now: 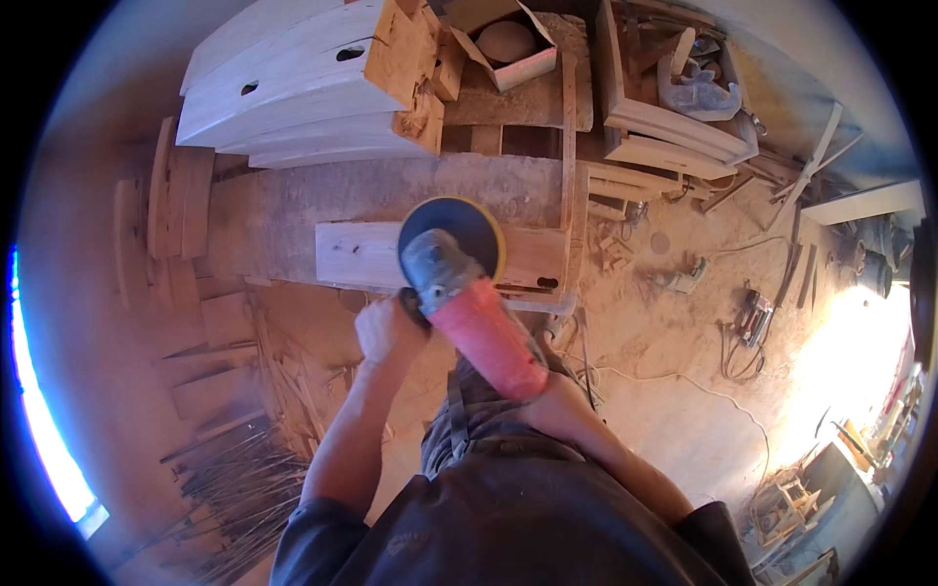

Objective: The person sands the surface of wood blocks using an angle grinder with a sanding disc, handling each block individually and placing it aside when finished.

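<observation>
Far left of the grip: offcut slats [210, 469] heaped on the floor, blurred toward the rim, count not readable. Left hand [388, 330] clenched on the sander's side handle; handle itself hidden inside the fist, forearm running up from the lower edge, elbow bent. Just right of it, red-bodied disc sander [467, 308] tilted forward, grey head down on the pale board [363, 254]; yellow-rimmed disc [451, 234] lying flat on the board's right half, contact face hidden underneath. Board resting across a dusty workbench [293, 195], a dark slot near its right end partly covered by the tool. Right hand [547, 396] wrapped around the rear of the red body, fingers hidden behind it, wrist bent inward. Above the grip: stacked curved planks [293, 68] and a cardboard box [508, 44]. Right of the grip: sawdust floor [664, 391], thin cable [703, 396] trailing, small power tool [754, 317] hard to identify; far right washed out by glare.
</observation>
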A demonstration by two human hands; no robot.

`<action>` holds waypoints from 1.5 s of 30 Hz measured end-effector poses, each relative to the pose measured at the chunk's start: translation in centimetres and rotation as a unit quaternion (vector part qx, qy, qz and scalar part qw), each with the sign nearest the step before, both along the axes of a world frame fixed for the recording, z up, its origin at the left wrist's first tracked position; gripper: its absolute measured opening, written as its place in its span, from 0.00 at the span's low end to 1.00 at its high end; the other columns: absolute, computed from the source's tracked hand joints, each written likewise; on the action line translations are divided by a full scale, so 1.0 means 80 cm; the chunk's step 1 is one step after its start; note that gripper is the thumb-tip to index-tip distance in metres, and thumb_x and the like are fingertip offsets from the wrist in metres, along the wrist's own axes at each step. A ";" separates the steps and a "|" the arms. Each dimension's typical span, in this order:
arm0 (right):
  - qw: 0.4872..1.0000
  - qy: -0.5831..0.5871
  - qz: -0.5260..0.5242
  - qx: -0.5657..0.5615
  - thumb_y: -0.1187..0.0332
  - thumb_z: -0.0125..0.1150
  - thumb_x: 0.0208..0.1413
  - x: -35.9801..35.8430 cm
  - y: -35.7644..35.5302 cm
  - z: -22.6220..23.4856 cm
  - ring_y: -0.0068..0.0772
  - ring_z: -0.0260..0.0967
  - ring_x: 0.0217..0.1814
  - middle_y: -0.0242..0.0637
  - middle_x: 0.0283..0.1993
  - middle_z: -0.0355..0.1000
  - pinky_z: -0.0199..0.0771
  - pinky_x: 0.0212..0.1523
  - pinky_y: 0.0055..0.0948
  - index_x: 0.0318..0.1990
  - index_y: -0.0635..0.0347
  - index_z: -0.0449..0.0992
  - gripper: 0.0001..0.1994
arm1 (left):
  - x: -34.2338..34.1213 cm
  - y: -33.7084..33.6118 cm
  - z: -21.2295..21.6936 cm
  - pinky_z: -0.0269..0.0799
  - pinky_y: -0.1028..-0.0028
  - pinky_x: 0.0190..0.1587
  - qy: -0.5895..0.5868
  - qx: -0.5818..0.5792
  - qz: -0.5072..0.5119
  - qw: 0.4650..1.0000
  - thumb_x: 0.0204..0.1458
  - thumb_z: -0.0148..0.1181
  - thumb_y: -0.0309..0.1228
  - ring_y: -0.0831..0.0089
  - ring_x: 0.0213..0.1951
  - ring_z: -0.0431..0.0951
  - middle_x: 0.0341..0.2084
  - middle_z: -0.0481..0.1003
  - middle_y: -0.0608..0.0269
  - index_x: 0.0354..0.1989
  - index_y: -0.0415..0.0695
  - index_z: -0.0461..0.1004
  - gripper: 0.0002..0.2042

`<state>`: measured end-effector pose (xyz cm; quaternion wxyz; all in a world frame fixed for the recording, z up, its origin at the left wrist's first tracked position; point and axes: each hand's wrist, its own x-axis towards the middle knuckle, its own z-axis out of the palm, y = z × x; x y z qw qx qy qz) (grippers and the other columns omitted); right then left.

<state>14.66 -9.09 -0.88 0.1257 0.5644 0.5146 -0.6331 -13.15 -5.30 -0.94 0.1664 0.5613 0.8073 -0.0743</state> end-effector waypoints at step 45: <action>0.985 -0.035 -0.165 -0.043 0.69 0.65 0.44 -0.096 -0.068 0.000 0.35 0.79 0.30 0.41 0.31 0.79 0.78 0.31 0.34 0.33 0.67 0.79 0.10 | -0.097 0.038 0.018 0.80 0.56 0.37 -0.178 -0.104 -0.111 0.972 0.50 0.64 0.42 0.53 0.36 0.85 0.31 0.83 0.52 0.35 0.45 0.82 0.14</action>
